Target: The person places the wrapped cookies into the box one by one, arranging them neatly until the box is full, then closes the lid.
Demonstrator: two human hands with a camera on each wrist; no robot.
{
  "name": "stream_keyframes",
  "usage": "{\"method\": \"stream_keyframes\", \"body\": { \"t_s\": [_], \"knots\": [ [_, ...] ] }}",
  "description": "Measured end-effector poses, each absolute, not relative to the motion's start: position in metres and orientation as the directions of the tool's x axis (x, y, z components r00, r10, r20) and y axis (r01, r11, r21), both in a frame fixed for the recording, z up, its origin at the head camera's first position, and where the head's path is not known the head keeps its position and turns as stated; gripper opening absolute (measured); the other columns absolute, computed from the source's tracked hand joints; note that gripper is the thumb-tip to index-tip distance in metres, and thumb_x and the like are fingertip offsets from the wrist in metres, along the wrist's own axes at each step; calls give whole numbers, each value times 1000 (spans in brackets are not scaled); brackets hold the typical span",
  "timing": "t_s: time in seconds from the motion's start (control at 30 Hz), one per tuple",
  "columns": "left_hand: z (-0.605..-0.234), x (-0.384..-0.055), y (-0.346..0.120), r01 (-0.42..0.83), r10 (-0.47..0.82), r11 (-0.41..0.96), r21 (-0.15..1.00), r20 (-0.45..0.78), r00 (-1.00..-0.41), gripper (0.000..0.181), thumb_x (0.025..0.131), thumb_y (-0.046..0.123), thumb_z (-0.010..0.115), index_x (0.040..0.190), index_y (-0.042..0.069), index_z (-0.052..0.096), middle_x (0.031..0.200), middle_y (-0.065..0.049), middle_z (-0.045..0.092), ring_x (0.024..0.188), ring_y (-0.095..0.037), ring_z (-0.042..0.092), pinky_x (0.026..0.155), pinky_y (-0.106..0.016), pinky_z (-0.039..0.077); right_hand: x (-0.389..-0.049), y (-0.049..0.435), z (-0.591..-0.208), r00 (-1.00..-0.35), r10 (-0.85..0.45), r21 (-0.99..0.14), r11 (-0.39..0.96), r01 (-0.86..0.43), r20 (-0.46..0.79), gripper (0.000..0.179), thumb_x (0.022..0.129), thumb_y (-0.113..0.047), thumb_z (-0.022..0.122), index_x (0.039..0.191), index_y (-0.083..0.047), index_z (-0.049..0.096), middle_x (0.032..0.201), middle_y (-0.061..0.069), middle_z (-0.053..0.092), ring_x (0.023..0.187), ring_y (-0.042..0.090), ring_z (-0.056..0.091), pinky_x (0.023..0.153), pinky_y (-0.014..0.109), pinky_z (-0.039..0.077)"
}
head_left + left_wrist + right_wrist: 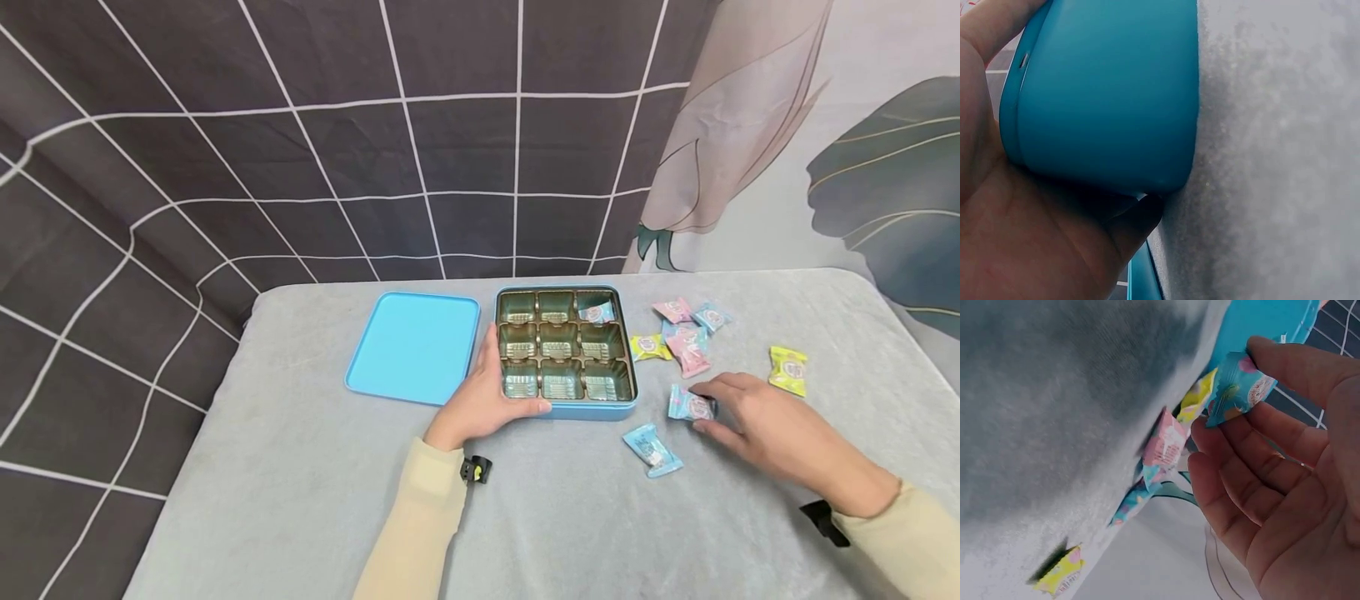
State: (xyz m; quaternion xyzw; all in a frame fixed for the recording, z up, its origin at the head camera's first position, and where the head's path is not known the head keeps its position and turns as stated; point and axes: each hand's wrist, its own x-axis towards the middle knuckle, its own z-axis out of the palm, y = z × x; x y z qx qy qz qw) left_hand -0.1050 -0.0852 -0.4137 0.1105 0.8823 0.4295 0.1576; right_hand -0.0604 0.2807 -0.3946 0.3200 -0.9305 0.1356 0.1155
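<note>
My left hand point(483, 398) grips the front left corner of a blue box point(592, 411), its thumb along the front and its fingers on the left side. The left wrist view shows the box's side wall point(1110, 94) against the palm. Inside is a gold tray point(558, 361) of square compartments; a blue wrapped candy point(597, 312) lies in the back right one. With thumb and fingers, my right hand point(776, 429) pinches another blue wrapped candy point(1240, 387), right of the box.
A blue lid point(414, 346) lies left of the box. Several pink, blue and yellow candies point(686, 350) cluster at the box's right. One yellow candy point(787, 371) lies farther right, one blue candy point(652, 450) nearer the front. Grey cloth point(300, 483) covers the table; a dark gridded curtain point(457, 150) hangs behind.
</note>
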Motion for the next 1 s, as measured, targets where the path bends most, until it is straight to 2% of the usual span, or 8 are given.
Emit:
{"method": "stream_keyframes", "body": {
  "t_s": [0.33,0.73,1.0],
  "knots": [
    [-414,-106,-85,53,327,608,792,-189,-926,137,77,58,82,159,12,-18,168,-5,-15,153,-22,-2,118,-49,23,-64,281,-387,-815,-499,-194,803,-563,295,45,67,-10,87,106,1,70,97,11,71,86,28,67,70,49,54],
    [-415,-106,-85,54,327,615,787,-192,-925,136,78,57,82,159,13,-18,168,-5,-15,153,-23,-2,118,-49,22,-71,279,-377,-846,-426,-204,841,-501,321,45,68,-10,84,109,4,69,101,19,70,84,35,67,68,54,52],
    [-416,-106,-85,54,328,608,792,-189,-926,136,77,56,82,159,12,-18,168,-5,-15,153,-23,-1,118,-49,23,-75,276,-374,-844,-394,-209,848,-487,363,40,69,-9,78,107,2,69,98,13,68,72,23,61,61,48,49]
  ]
}}
